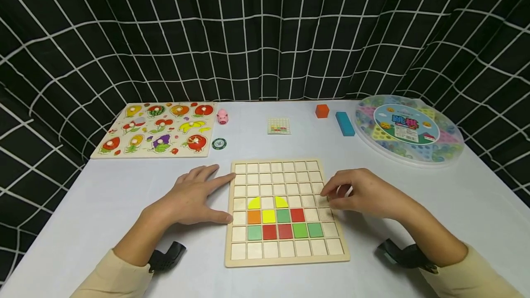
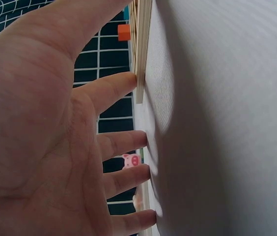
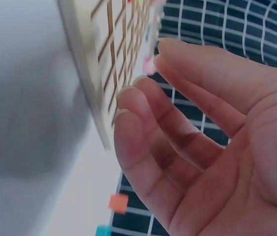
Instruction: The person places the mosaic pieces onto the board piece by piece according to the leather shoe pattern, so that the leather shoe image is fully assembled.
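Mid-placement: left hand [image 1: 194,199] flat, steadying the grid board [image 1: 285,213]; right hand [image 1: 364,193] fingers loosely curled, apparently empty (next tile needs fetching).

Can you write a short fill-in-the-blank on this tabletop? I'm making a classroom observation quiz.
1. The left hand rests flat against the wooden grid board's ____ edge.
2. The orange cube sits beside a ____ block.
3. The toy next to the fruit puzzle is a pink ____.

Missing words: left; blue; pig
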A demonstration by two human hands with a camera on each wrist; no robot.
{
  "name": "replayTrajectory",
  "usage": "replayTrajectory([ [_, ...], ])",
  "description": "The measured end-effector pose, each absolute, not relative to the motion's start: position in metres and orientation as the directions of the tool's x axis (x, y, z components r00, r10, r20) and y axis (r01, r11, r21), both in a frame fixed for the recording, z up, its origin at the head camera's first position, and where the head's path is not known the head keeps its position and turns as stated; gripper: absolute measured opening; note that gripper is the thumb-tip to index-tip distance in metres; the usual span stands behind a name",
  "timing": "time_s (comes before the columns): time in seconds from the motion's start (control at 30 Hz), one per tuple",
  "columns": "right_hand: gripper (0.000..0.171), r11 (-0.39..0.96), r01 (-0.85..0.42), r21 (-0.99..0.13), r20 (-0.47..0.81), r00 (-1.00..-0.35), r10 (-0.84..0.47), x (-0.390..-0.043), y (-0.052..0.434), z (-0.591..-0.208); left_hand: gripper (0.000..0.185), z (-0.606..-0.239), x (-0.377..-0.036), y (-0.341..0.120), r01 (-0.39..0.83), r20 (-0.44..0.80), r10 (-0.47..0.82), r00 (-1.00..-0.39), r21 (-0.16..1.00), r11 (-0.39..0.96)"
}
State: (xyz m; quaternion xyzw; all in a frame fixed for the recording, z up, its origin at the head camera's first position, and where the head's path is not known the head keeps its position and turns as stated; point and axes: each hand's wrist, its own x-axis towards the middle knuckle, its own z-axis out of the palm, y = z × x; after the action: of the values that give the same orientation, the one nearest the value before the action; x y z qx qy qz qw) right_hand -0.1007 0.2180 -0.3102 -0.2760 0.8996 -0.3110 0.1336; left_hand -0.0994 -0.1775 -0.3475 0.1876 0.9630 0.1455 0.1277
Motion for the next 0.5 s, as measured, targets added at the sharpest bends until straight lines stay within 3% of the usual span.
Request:
replayTrajectory([
  [0.27, 0.025, 0.739, -0.356, -0.572, -0.086, -0.870, -0.485, -0.097, 0.252, -0.312, 0.095, -0.348, -0.098, -0.179, 0.324, -0.179, 0.396, -0.900, 0.333, 0.886],
  [0.5, 0.032, 0.844, -0.287, -0.453, -0.140, -0.912, -0.385, -0.092, 0.279, -0.319, 0.096, -0.347, -0.098, -0.178, 0.328, -0.178, 0.401, -0.899, 0.335, 0.883],
])
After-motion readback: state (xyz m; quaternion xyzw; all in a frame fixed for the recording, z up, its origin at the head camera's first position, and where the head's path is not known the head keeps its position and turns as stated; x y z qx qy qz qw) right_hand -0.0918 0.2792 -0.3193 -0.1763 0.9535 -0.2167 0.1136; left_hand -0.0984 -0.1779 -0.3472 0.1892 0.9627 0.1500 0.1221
